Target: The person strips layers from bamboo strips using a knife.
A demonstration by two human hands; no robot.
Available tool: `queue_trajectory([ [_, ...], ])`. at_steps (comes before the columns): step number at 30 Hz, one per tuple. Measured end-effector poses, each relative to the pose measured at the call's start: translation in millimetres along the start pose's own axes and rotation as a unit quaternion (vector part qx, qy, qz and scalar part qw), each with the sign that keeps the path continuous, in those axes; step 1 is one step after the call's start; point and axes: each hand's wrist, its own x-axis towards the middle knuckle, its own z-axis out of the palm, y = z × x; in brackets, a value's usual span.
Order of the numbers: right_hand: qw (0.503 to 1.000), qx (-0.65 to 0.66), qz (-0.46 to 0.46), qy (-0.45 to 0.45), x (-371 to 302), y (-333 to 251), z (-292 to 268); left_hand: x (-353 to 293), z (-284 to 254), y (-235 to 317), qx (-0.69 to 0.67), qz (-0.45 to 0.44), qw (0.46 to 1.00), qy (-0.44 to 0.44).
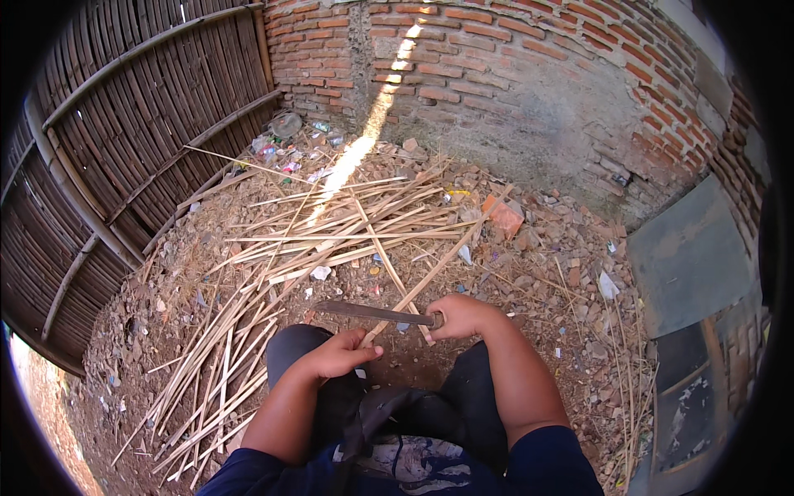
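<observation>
My left hand (341,357) is closed around the near end of a long split bamboo strip (451,258), which slants away to the upper right. In my right hand (461,317) is the handle of a machete (368,312). Its dark blade points left and lies across the strip, just beyond my left hand. A second bamboo strip (379,246) crosses the held one, its near end close to my right hand. Both hands are over my bent knees.
A loose pile of pale bamboo strips (347,227) covers the ground ahead, with more strips (211,376) at the left. Rubble and litter (289,157) lie around. A bamboo-slat wall (157,107) stands left, a brick wall (513,91) ahead, and grey panels (695,256) lean at the right.
</observation>
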Motion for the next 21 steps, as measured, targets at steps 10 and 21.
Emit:
queue_trajectory([
  [10, 0.957, 0.175, 0.181, 0.143, -5.1, 41.7, -18.1, -2.1, 2.3, 5.8, -0.035, 0.017, 0.999, 0.030],
  [21, 0.994, 0.105, 0.026, 0.028, 0.4, 25.1, -9.6, -4.7, 2.0, 5.4, -0.032, 0.012, 0.999, 0.003],
])
